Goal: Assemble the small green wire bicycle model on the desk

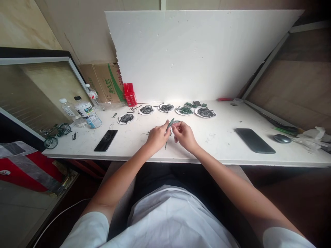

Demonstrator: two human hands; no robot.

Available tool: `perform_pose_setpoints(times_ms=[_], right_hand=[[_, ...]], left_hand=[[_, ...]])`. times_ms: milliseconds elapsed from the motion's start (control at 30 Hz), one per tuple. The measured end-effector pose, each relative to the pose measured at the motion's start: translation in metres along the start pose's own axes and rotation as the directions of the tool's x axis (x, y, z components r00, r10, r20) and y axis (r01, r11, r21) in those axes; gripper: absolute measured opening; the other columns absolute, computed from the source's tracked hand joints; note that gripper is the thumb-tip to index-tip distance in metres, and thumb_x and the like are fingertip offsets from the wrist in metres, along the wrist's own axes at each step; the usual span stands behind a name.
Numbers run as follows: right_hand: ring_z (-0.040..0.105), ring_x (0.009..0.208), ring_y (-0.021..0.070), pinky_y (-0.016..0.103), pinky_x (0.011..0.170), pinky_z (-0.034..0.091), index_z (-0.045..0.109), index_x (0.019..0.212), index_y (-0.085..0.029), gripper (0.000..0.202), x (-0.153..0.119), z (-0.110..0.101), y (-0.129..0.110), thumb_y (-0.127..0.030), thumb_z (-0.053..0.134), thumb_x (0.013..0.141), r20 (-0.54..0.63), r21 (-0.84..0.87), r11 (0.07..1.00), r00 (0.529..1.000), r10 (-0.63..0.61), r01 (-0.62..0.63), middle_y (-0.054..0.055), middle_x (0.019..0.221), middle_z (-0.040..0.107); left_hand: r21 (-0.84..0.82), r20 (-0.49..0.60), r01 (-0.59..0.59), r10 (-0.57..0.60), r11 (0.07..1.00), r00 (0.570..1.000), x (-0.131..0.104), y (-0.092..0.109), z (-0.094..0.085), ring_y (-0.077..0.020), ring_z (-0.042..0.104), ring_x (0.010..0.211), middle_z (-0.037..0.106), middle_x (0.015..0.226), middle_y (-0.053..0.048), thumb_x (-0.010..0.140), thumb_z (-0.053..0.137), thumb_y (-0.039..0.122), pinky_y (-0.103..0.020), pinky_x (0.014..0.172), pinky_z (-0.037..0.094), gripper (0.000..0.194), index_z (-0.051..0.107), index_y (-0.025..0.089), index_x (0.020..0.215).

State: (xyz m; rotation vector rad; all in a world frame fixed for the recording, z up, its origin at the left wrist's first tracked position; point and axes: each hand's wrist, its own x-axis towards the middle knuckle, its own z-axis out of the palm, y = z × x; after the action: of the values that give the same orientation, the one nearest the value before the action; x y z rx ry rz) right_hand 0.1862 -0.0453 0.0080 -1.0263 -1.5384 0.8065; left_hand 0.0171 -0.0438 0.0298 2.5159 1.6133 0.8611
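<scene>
My left hand (pixel 157 136) is closed around a narrow dark-green part (pixel 170 123) that points up and away from me. Close beside it, my right hand (pixel 183 135) pinches with thumb and forefinger. Whatever is between those fingertips is too small to make out. Just behind the right fingers shows a small round dark piece (pixel 176 122), partly hidden. A thin dark strip (pixel 166 146) lies on the table below the hands. Beyond them stand white plates of small parts, among them a plate of green pieces (pixel 184 110) and a plate of black rings (pixel 205 112).
A phone (pixel 106 140) lies at left, a larger dark device (pixel 255 140) and a mouse (pixel 282 138) at right. Bottles (pixel 88 113) and a small green model bicycle (pixel 55 133) stand on the left. A white board (pixel 201 55) leans at the back beside a red box (pixel 130 95).
</scene>
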Motion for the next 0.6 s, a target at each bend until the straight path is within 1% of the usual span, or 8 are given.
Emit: perform_pose_setpoints(times_ms=[100,167,200,267,333,400,467,600], right_hand=[[0.061,0.048,0.0171,0.03,0.054,0.046,0.058,0.1,-0.023,0.041,0.0,-0.001,0.004,-0.064,0.059,0.103,-0.016,-0.078,0.996,0.999,-0.051,0.049,-0.004,0.061,0.061],[0.062,0.052,0.017,0.03,0.056,0.044,0.06,0.103,-0.022,0.034,0.001,-0.004,0.009,-0.055,0.055,0.107,-0.04,-0.249,0.957,0.986,-0.165,0.15,-0.001,0.066,0.064],[0.062,0.055,0.0171,0.029,0.056,0.041,0.062,0.104,-0.021,0.031,0.002,-0.006,0.011,-0.051,0.054,0.108,-0.039,-0.368,0.905,0.969,-0.243,0.212,0.0,0.068,0.066],[0.062,0.058,0.0175,0.029,0.056,0.035,0.065,0.106,-0.02,0.027,0.004,-0.01,0.016,-0.043,0.051,0.109,0.002,-0.604,0.733,0.921,-0.39,0.311,0.004,0.073,0.071],[0.062,0.059,0.017,0.029,0.055,0.032,0.067,0.107,-0.019,0.026,0.006,-0.013,0.019,-0.038,0.049,0.111,0.069,-0.725,0.584,0.883,-0.464,0.364,0.005,0.075,0.073],[0.062,0.058,0.0163,0.029,0.055,0.031,0.068,0.108,-0.018,0.026,0.007,-0.015,0.019,-0.035,0.048,0.112,0.108,-0.764,0.512,0.86,-0.498,0.392,0.005,0.075,0.075],[0.062,0.057,0.0162,0.028,0.055,0.031,0.069,0.108,-0.019,0.026,0.007,-0.015,0.018,-0.034,0.048,0.112,0.122,-0.774,0.487,0.851,-0.511,0.404,0.005,0.075,0.075],[0.062,0.057,0.0163,0.029,0.055,0.031,0.069,0.107,-0.019,0.025,0.006,-0.014,0.014,-0.034,0.049,0.111,0.132,-0.768,0.495,0.857,-0.499,0.406,0.005,0.074,0.075]], left_hand=[[-0.02,0.004,-0.006,0.006,1.0,1.0,0.001,-0.001,0.0,-0.0278,0.079,0.091,0.083,0.102,-0.016,0.11,0.051,0.033,-0.035,0.085,0.058,0.053,0.056,0.013,0.159],[-0.06,-0.004,-0.008,0.008,0.998,1.0,0.0,-0.001,-0.001,-0.027,0.079,0.09,0.083,0.101,-0.015,0.11,0.051,0.033,-0.034,0.084,0.058,0.053,0.057,0.013,0.158],[-0.09,-0.01,-0.008,0.007,0.996,1.0,0.0,0.0,-0.002,-0.0262,0.078,0.088,0.083,0.098,-0.014,0.109,0.052,0.033,-0.033,0.082,0.057,0.051,0.059,0.014,0.156],[-0.172,-0.024,-0.01,0.006,0.985,1.0,0.0,0.0,-0.002,-0.0237,0.076,0.082,0.081,0.089,-0.011,0.108,0.054,0.032,-0.03,0.079,0.056,0.044,0.068,0.016,0.145],[-0.272,-0.042,-0.021,0.01,0.962,0.999,-0.001,0.0,-0.002,-0.0208,0.073,0.075,0.078,0.082,-0.008,0.106,0.055,0.032,-0.028,0.075,0.055,0.033,0.077,0.017,0.125],[-0.366,-0.06,-0.028,0.007,0.93,0.998,-0.001,-0.001,0.001,-0.0185,0.07,0.071,0.076,0.078,-0.006,0.105,0.056,0.034,-0.026,0.071,0.053,0.028,0.078,0.017,0.104],[-0.439,-0.062,-0.027,0.0,0.898,0.998,0.0,-0.003,0.004,-0.0167,0.066,0.067,0.073,0.075,-0.005,0.105,0.055,0.036,-0.025,0.066,0.05,0.029,0.074,0.017,0.092],[-0.512,-0.049,-0.022,-0.003,0.859,0.999,0.002,-0.007,0.008,-0.0146,0.061,0.063,0.069,0.073,-0.004,0.104,0.054,0.037,-0.024,0.061,0.045,0.03,0.067,0.017,0.085]])
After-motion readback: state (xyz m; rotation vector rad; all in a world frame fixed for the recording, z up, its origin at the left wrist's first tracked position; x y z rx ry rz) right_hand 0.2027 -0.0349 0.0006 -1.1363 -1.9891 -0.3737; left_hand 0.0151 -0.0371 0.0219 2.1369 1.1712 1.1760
